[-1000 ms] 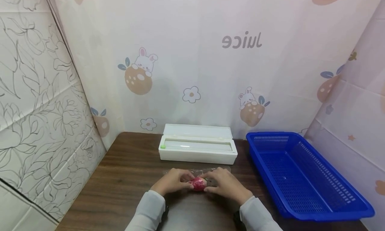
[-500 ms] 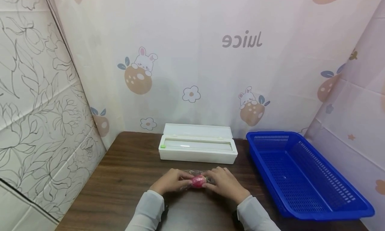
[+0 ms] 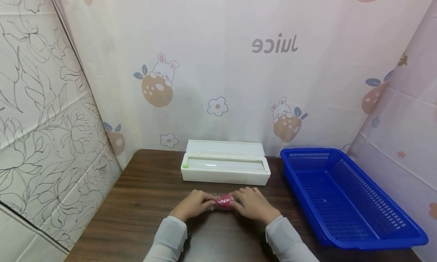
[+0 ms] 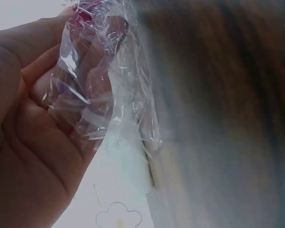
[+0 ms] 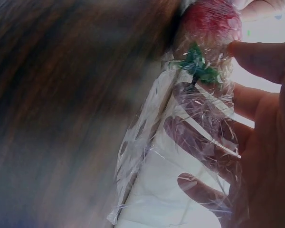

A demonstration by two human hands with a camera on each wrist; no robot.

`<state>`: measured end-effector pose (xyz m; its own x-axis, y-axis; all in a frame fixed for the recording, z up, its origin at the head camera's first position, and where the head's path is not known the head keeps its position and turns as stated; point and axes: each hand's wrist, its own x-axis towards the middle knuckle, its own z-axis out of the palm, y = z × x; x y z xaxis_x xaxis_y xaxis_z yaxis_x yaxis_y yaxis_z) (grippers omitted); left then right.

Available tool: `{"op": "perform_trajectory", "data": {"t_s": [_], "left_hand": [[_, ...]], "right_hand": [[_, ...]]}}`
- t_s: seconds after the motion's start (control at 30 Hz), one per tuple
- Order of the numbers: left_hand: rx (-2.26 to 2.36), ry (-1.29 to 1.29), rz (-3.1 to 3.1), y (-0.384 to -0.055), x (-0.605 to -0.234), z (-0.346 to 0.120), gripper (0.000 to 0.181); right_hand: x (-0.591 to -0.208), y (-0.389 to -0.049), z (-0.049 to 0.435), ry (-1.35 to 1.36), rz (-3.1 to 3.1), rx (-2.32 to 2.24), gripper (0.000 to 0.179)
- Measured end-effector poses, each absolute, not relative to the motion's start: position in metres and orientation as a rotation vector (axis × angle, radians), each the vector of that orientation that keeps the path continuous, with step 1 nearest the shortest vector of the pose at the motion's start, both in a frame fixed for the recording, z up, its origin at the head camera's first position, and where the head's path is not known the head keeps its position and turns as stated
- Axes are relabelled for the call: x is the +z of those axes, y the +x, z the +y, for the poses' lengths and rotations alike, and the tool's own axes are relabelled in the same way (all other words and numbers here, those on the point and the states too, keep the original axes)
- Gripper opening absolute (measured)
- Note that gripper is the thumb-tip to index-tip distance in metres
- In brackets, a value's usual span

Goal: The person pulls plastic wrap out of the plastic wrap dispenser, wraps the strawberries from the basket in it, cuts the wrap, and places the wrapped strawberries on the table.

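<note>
A red fruit with a pale shoulder and a green leafy top, strawberry-like (image 3: pixel 224 202), is wrapped in clear cling film (image 5: pixel 211 137) between my two hands. My left hand (image 3: pixel 194 205) pinches the film-wrapped end at its left, thumb and fingertips together. From the right, my right hand (image 3: pixel 252 204) grips the leafy end between thumb and fingers. In the left wrist view, loose film (image 4: pixel 90 90) hangs in crumpled folds over the left fingers. More loose film trails across the right fingers in the right wrist view, where the green leaves (image 5: pixel 199 64) show through.
Behind the hands stands a white cling film dispenser (image 3: pixel 225 176) with its lid raised and a roll inside. A blue plastic basket (image 3: pixel 307 212) sits on the right of the dark wooden table (image 3: pixel 136 212). Printed curtains (image 3: pixel 218 72) hang behind and beside the table.
The film, spread out behind the fruit a second ago, is now gathered close round it. Both hands have shifted slightly away from the body, and the right hand has moved a little left.
</note>
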<state>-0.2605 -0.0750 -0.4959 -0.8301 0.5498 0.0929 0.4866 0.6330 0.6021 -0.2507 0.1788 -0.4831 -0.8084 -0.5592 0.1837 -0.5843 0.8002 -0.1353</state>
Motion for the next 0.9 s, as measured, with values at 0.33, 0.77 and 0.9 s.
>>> {"op": "perform_trajectory", "data": {"t_s": [0.33,0.77,0.9], "left_hand": [[0.952,0.811,2.775,-0.259,-0.487,-0.082,0.022],[0.753,1.199,3.003,-0.256,-0.476,-0.047,0.018],[0.741,1.171,3.039,-0.258,-0.483,-0.043,0.019]], "right_hand": [[-0.482,-0.254,0.177,0.897,-2.887,0.277,0.033],[-0.478,-0.266,0.176,0.899,-3.021,0.294,0.035],[-0.477,-0.268,0.176,0.907,-3.016,0.286,0.034]]}}
